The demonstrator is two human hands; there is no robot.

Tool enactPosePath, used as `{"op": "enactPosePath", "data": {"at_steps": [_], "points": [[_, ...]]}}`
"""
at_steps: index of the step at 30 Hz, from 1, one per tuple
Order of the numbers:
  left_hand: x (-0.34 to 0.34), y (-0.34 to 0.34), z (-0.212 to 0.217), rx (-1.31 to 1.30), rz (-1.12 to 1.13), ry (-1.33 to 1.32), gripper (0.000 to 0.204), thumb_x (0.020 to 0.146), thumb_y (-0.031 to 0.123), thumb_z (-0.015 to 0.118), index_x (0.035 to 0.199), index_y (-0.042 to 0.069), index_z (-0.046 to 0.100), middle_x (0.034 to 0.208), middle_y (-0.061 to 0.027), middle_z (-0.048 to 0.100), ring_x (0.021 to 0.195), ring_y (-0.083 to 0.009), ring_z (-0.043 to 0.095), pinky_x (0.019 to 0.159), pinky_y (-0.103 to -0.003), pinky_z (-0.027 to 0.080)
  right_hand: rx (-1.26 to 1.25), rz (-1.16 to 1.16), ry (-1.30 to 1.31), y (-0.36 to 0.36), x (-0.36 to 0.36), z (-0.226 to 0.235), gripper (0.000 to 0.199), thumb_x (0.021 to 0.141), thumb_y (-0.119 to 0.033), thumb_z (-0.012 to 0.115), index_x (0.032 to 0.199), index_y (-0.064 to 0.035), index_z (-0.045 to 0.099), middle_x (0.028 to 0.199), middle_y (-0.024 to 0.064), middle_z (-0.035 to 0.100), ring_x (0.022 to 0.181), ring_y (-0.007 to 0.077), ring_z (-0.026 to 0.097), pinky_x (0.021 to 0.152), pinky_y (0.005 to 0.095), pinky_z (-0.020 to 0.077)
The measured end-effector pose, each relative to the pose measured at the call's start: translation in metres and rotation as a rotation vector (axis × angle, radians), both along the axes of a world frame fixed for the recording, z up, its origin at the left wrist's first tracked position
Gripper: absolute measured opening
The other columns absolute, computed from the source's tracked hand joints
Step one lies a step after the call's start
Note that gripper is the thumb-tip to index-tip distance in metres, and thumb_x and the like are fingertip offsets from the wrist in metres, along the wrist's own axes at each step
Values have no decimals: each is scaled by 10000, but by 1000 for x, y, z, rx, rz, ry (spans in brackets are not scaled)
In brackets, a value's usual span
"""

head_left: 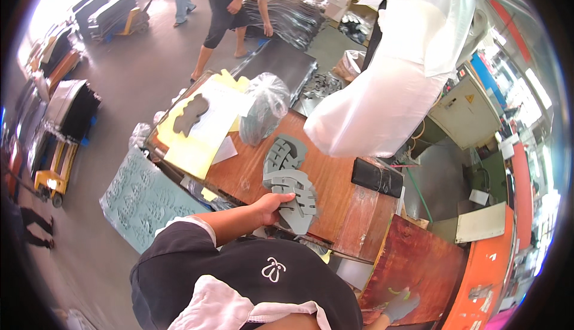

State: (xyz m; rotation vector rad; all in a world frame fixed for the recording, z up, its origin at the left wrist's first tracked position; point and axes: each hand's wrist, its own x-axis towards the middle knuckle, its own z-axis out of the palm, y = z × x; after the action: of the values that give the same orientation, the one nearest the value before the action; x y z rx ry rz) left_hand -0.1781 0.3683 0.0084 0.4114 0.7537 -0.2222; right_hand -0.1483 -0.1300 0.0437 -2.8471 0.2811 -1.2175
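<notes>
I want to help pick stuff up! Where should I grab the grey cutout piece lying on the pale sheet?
Probably best at its long edge, coming down from above. The grey cutout piece lies flat on the pale sheet, thin and wavy-edged, so fingertips could likely pinch a lobe that sticks out and peel it up.

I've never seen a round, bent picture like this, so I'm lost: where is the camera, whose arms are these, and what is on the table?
The camera sits on a person's head and looks down; its wide lens bends straight edges. The left hand grips a grey, ridged, sole-shaped cutout over a wooden table. A second grey cutout lies further back, beside a clear plastic bag and yellow sheets. The right hand, in a grey glove, is low at the picture's edge on a reddish board. Another person bends over in the background.
</notes>
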Motion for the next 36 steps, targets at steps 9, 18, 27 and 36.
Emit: {"op": "enactPosePath", "data": {"at_steps": [9,18,27,36], "points": [[87,-35,35,-177,-257,-274,333,919,123,538,1220,-10,493,1196,-129,570,1086,-288,567,941,-439,456,1851,1112,1245,234,12,-16,877,798,-709,470,1342,-29,365,1285,105,480,1075,226,518,911,369,419],[65,-108,26,537,-351,-601,320,883,129,584,1176,13,525,1079,-82,610,1004,-171,573,883,-339,464,1675,786,869,235,31,-2,574,894,-406,555,1318,-50,406,1147,100,562,951,209,592,787,326,498],[61,-173,-7,303,-471,-686,346,863,205,635,1154,49,532,995,-31,608,872,-126,568,762,-277,460,1362,949,571,166,26,-10,508,794,-150,643,1253,2,486,1132,83,578,966,195,578,834,318,468],[115,-215,-9,556,-722,-1027,586,732,158,757,1222,19,468,1117,-79,538,1038,-211,533,905,-354,454,422,406,471,31,-3,71,336,798,-224,679,1058,-22,610,1018,147,657,932,303,637,797,389,494]]}}
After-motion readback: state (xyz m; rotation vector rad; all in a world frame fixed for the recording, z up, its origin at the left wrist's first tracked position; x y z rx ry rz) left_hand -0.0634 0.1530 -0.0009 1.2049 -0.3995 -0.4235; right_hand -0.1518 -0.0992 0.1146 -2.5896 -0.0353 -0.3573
